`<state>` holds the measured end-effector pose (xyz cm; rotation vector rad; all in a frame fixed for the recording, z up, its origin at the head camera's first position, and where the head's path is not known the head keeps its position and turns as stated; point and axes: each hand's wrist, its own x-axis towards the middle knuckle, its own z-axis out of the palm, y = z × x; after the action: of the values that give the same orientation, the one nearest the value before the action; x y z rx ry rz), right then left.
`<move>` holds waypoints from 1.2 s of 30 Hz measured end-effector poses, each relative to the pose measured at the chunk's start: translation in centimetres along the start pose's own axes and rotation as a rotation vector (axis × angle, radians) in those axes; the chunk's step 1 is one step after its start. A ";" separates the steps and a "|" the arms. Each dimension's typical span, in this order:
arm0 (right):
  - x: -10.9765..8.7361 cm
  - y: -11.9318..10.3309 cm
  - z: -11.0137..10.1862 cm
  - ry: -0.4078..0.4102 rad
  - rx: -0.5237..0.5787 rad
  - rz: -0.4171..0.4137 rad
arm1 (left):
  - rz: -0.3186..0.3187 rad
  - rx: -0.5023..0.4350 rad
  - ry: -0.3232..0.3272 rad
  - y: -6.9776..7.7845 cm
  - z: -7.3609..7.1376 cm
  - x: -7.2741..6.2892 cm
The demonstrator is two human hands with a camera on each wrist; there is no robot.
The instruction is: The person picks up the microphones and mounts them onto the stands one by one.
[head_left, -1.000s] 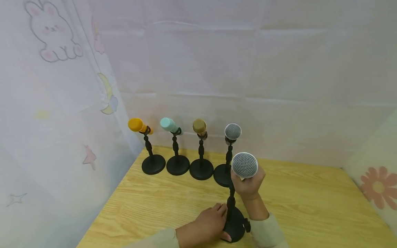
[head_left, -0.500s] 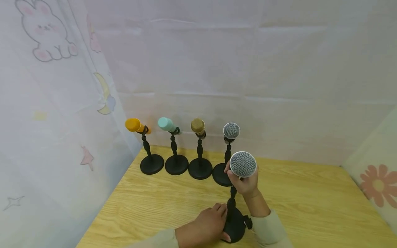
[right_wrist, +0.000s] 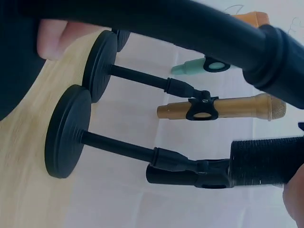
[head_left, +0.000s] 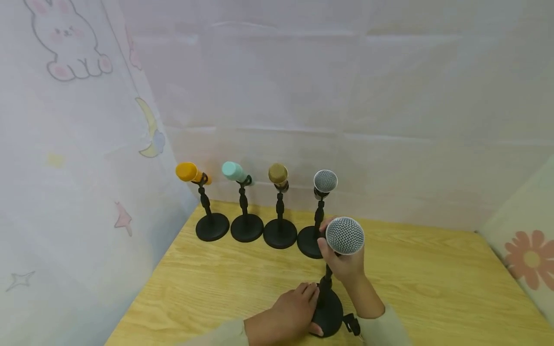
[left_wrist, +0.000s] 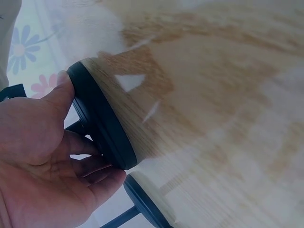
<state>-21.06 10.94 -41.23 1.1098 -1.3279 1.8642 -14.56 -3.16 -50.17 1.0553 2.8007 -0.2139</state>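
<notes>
In the head view my right hand (head_left: 348,264) grips a microphone with a silver mesh head (head_left: 345,235), held over the front black stand (head_left: 328,312). The mesh head faces the camera and hides most of the handle. My left hand (head_left: 292,310) holds that stand's round base, fingers on the far side and thumb at the near edge. Up close in the left wrist view, the thumb and fingertips of the left hand (left_wrist: 61,147) pinch the rim of the base (left_wrist: 104,118). The right wrist view shows the stand's pole (right_wrist: 156,23) crossing the top.
Behind stands a row of microphones on black stands: orange (head_left: 187,172), mint (head_left: 233,171), gold (head_left: 278,174) and silver-headed (head_left: 325,181). The nearest row base is close behind my right hand. Wooden table (head_left: 433,274) extends right; a printed cloth (head_left: 389,96) hangs behind.
My right hand has shifted slightly around the microphone, so its fingers now show on the left of the mesh head. The microphone moved a little right and nearer. The left hand stays on the base.
</notes>
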 end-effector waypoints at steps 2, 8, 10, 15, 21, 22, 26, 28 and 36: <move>0.1 -0.1 0.2 0.038 -0.009 -0.008 | -0.006 0.010 0.001 0.0 0.0 0.0; 0.0 0.1 0.4 0.096 -0.070 -0.068 | 0.002 0.018 0.018 -0.1 0.0 -0.1; 0.1 0.1 0.4 0.077 -0.053 -0.058 | 0.004 0.022 0.021 -0.1 0.1 -0.1; 0.4 0.2 0.1 -0.001 0.011 -0.032 | 0.011 0.027 0.025 -0.2 0.3 0.0; 0.4 0.5 -0.2 -0.049 0.044 -0.046 | 0.020 0.018 0.022 -0.1 0.3 -0.2; 0.4 0.5 -0.2 -0.054 0.055 -0.053 | 0.020 0.014 0.024 -0.1 0.2 -0.2; 0.3 0.3 -0.3 -0.076 0.060 -0.060 | 0.012 -0.007 0.020 0.0 -0.1 -0.3; 0.3 -0.2 -0.3 -0.088 0.046 -0.039 | 0.006 -0.013 0.017 0.0 -0.2 -0.4; -1.1 -0.4 -0.6 -0.069 -0.063 -0.004 | 0.012 -0.044 0.003 -0.2 0.1 -0.2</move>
<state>-20.36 11.66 -42.05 1.1523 -1.4119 1.7834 -14.54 -3.49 -50.20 1.0629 2.7874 -0.1481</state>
